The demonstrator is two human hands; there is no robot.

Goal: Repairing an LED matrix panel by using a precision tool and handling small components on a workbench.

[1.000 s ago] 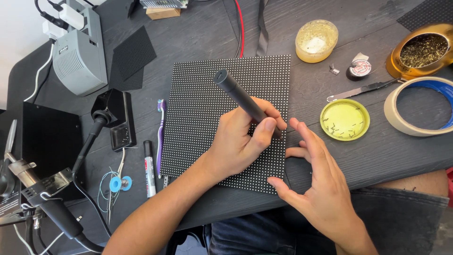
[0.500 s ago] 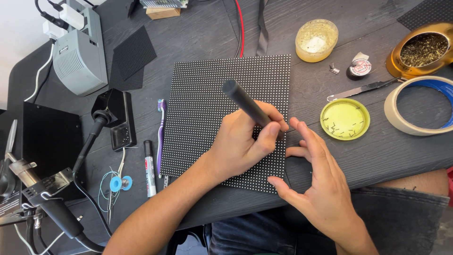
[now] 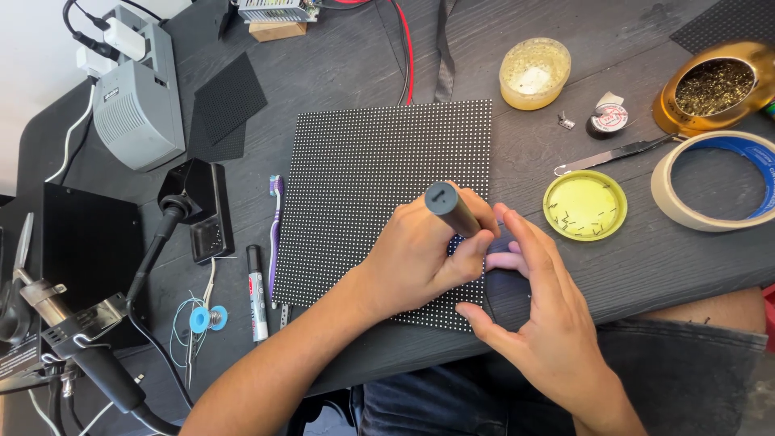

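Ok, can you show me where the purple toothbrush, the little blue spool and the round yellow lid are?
Purple toothbrush (image 3: 275,234), head view, middle of its handle.
Little blue spool (image 3: 207,319), head view, its round top.
Round yellow lid (image 3: 584,205), head view, centre of its inside.

Both forearms are bare, with no sleeves in view. The left hand (image 3: 420,258) and the right hand (image 3: 549,323) wear no gloves, rings or watch. The person wears dark blue jeans (image 3: 686,379), visible on the lap.
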